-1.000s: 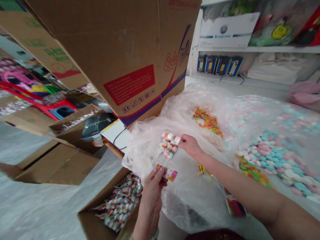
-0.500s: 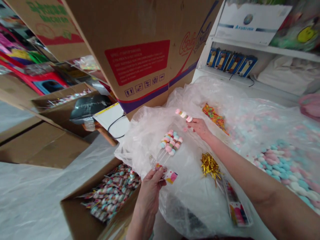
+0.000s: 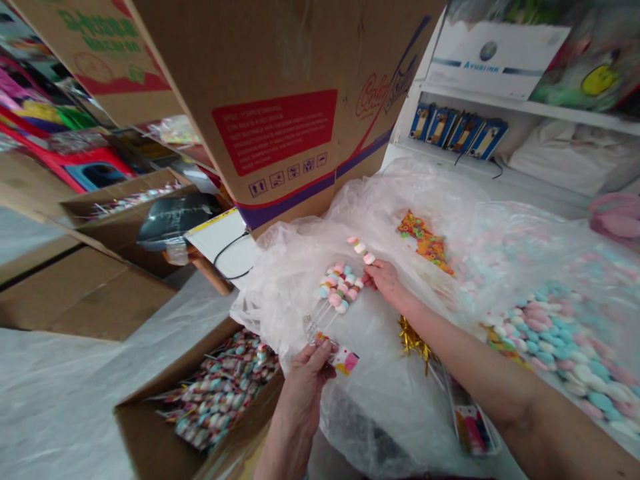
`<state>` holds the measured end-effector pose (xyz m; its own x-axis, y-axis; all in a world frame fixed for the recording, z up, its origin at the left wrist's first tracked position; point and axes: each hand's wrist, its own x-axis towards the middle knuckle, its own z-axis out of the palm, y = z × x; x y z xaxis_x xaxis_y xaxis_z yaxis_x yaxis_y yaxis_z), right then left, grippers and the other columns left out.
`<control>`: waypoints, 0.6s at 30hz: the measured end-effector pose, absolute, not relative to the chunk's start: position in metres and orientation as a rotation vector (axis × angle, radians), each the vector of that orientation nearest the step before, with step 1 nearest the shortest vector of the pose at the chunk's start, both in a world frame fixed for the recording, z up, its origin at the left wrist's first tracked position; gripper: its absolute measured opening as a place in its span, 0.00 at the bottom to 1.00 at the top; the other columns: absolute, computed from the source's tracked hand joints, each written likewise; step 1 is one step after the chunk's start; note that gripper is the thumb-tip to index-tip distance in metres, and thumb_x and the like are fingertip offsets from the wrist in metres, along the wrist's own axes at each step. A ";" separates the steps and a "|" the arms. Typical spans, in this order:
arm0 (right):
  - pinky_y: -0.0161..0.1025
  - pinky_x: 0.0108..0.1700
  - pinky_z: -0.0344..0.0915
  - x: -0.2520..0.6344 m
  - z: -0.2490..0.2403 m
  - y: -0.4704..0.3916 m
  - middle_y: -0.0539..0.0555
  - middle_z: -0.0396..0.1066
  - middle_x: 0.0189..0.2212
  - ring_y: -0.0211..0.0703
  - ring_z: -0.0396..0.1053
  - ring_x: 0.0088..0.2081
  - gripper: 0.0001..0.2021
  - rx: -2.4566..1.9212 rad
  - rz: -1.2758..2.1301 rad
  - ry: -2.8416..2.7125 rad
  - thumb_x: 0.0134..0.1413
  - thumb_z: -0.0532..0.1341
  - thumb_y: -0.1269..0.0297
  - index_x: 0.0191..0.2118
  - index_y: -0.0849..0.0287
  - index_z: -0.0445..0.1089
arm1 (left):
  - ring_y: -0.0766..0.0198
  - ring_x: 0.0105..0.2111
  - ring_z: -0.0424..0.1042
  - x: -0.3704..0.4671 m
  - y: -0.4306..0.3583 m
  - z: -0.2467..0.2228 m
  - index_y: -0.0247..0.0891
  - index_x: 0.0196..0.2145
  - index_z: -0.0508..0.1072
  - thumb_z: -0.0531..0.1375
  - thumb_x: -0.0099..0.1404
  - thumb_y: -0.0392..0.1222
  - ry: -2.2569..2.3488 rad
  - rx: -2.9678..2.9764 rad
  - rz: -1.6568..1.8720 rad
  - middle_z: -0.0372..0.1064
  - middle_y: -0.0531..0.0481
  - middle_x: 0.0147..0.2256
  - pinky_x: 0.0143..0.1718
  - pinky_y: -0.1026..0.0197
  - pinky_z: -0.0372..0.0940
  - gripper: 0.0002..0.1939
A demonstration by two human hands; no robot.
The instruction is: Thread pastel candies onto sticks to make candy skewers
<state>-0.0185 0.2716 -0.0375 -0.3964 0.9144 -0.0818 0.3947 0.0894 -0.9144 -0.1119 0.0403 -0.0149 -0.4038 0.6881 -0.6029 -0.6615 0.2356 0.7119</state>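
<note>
While the left hand pinches a printed wrapper, the right hand grips a marshmallow skewer near the frame's centre.

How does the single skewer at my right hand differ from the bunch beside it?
The skewer is one row of sweets, while the bunch has several rows side by side. The skewer shows no blue, but the bunch does. The skewer's lower end is at your right hand; the bunch's bare sticks run toward your left hand. Both have pink and white pieces.
</note>
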 end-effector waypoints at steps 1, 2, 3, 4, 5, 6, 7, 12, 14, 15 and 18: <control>0.36 0.28 0.62 -0.015 -0.038 0.274 0.52 0.72 0.22 0.41 0.68 0.25 0.11 -1.287 1.227 -1.851 0.51 0.54 0.60 0.27 0.58 0.70 | 0.66 0.26 0.67 -0.112 0.040 -0.015 0.33 0.25 0.76 0.70 0.42 0.52 1.339 0.023 1.461 0.72 0.48 0.26 0.26 0.65 0.60 0.19; 0.37 0.32 0.63 -0.012 -0.037 0.276 0.52 0.73 0.24 0.42 0.68 0.28 0.11 -1.284 1.166 -1.855 0.52 0.54 0.60 0.28 0.58 0.71 | 0.65 0.26 0.67 -0.112 0.039 -0.015 0.33 0.25 0.76 0.70 0.42 0.52 1.340 0.014 1.460 0.72 0.48 0.26 0.27 0.64 0.61 0.19; 0.37 0.35 0.63 -0.008 -0.035 0.278 0.53 0.74 0.27 0.43 0.69 0.32 0.12 -1.278 1.110 -1.863 0.52 0.54 0.59 0.29 0.58 0.72 | 0.65 0.27 0.67 -0.112 0.039 -0.015 0.34 0.25 0.76 0.71 0.42 0.52 1.343 0.001 1.461 0.72 0.48 0.27 0.27 0.64 0.61 0.19; 0.38 0.38 0.62 -0.004 -0.033 0.281 0.53 0.74 0.30 0.44 0.68 0.34 0.13 -1.270 1.061 -1.872 0.53 0.54 0.58 0.31 0.58 0.73 | 0.65 0.27 0.68 -0.112 0.039 -0.014 0.34 0.25 0.76 0.71 0.41 0.51 1.346 -0.015 1.462 0.72 0.49 0.27 0.28 0.64 0.62 0.19; 0.38 0.39 0.61 -0.001 -0.030 0.283 0.53 0.75 0.31 0.45 0.68 0.36 0.13 -1.264 1.022 -1.885 0.54 0.53 0.58 0.33 0.58 0.73 | 0.65 0.27 0.68 -0.113 0.039 -0.014 0.34 0.24 0.76 0.71 0.41 0.51 1.346 -0.028 1.463 0.72 0.49 0.27 0.28 0.64 0.62 0.18; 0.38 0.40 0.61 0.001 -0.028 0.285 0.53 0.75 0.32 0.45 0.67 0.36 0.14 -1.260 0.995 -1.901 0.54 0.53 0.58 0.34 0.58 0.74 | 0.65 0.28 0.68 -0.113 0.039 -0.014 0.34 0.24 0.75 0.71 0.40 0.51 1.344 -0.038 1.463 0.72 0.49 0.27 0.28 0.64 0.63 0.18; 0.38 0.40 0.60 0.002 -0.026 0.287 0.53 0.75 0.32 0.45 0.67 0.36 0.15 -1.259 0.977 -1.919 0.54 0.53 0.57 0.34 0.58 0.74 | 0.65 0.27 0.68 -0.113 0.040 -0.014 0.34 0.24 0.75 0.71 0.40 0.50 1.341 -0.045 1.463 0.72 0.49 0.26 0.28 0.64 0.63 0.18; 0.38 0.36 0.58 -0.007 -0.030 0.294 0.51 0.72 0.26 0.43 0.65 0.31 0.13 -1.280 0.926 -2.004 0.53 0.57 0.57 0.32 0.58 0.75 | 0.65 0.27 0.69 -0.112 0.041 -0.016 0.33 0.25 0.75 0.71 0.41 0.50 1.323 -0.044 1.451 0.72 0.49 0.27 0.30 0.63 0.64 0.19; 0.38 0.36 0.58 -0.014 -0.033 0.296 0.52 0.72 0.27 0.44 0.65 0.32 0.12 -1.276 0.906 -2.032 0.53 0.57 0.59 0.30 0.59 0.75 | 0.65 0.27 0.69 -0.112 0.041 -0.017 0.33 0.26 0.75 0.71 0.41 0.50 1.312 -0.048 1.455 0.72 0.49 0.27 0.29 0.63 0.63 0.19; 0.38 0.37 0.58 -0.018 -0.035 0.297 0.54 0.73 0.28 0.44 0.66 0.33 0.11 -1.275 0.897 -2.045 0.54 0.57 0.61 0.30 0.59 0.74 | 0.66 0.27 0.68 -0.111 0.040 -0.017 0.33 0.25 0.75 0.71 0.41 0.50 1.311 -0.049 1.457 0.72 0.49 0.26 0.28 0.64 0.63 0.19; 0.37 0.38 0.57 -0.028 -0.038 0.302 0.56 0.73 0.31 0.46 0.67 0.36 0.09 -1.294 0.889 -2.065 0.54 0.57 0.66 0.29 0.60 0.74 | 0.68 0.25 0.67 -0.111 0.039 -0.018 0.32 0.25 0.75 0.71 0.42 0.51 1.313 -0.039 1.458 0.71 0.50 0.25 0.26 0.65 0.62 0.19</control>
<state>-0.0284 0.3019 -0.0383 -0.3925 0.9146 0.0974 0.5578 0.3210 -0.7654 -0.1114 0.0393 -0.0179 -0.3815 0.6681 -0.6388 -0.7051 0.2365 0.6684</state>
